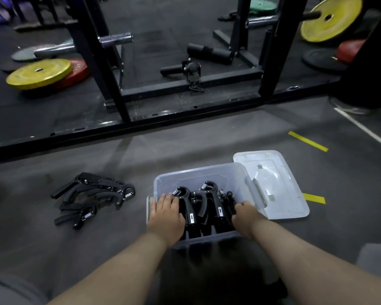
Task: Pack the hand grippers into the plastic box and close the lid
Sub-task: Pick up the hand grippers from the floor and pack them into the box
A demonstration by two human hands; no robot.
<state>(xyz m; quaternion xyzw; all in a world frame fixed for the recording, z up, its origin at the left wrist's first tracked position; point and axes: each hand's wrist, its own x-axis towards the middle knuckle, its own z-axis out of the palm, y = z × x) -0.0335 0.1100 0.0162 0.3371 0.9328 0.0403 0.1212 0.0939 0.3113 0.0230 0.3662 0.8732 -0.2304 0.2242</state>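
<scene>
Several hand grippers (191, 208) stood in plastic box (198, 170); loose pile (92, 197) lay left on floor (207, 146). Flat left grip (166, 213), fingers straight, pressed them; right grip (245, 213) closure indiscernible. Judged rigid, snag-prone: lift by one handle.

- I'm in a gym, on dark rubber floor (207, 139).
- Black steel rack (110, 62) ahead of me.
- Yellow weight plate (39, 73), red plate (79, 69), barbell sleeve (116, 38) around it.

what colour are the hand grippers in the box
The hand grippers in the plastic box are black with silvery springs; head view shows it.
</scene>
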